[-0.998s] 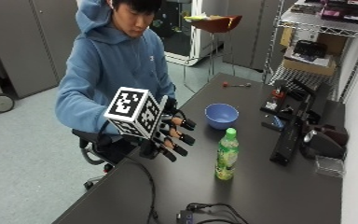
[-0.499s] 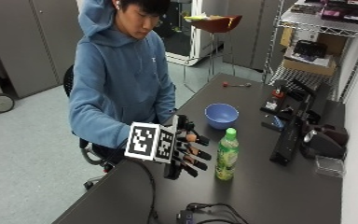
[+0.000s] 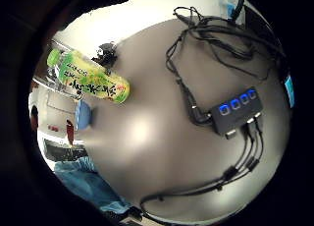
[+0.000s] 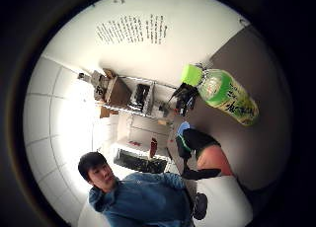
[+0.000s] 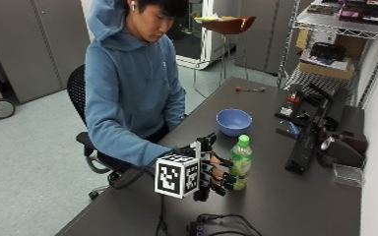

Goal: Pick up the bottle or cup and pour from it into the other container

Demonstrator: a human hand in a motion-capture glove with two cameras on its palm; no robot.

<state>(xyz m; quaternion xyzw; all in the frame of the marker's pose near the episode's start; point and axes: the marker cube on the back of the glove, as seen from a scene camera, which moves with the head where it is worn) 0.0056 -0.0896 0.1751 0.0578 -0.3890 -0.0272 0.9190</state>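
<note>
Just beyond the fingertips of the gloved right hand (image 5: 210,169), the green bottle (image 5: 240,162) stands upright on the dark table (image 5: 287,201), capped, with its label facing the palm. The fingers are spread and only slightly bent, and they have not wrapped round the bottle; the outside view shows them right beside the bottle's lower half, though actual contact cannot be confirmed. Both palm views show the bottle (image 3: 91,78) apart from the palm with bare table between, which suggests the hand holds nothing at this moment.

The step in hand is judged to be the reach and grasp. To do it well:

1. Bring the palm square to the label, at the middle of the bottle's body rather than at the neck.
2. Set the thumb on one side and the fingers on the opposite side before curling them.
3. Lift straight up so the base clears the table without tipping.

The blue bowl (image 5: 234,121) sits farther out from the hand, beyond the bottle on the same table, and appears to be the receiving container. The cap (image 5: 242,139) seems to be on; pouring will need it removed.

A black hub with cables (image 3: 235,110) lies on the table below the palm; keep the wrist clear of it.
</note>
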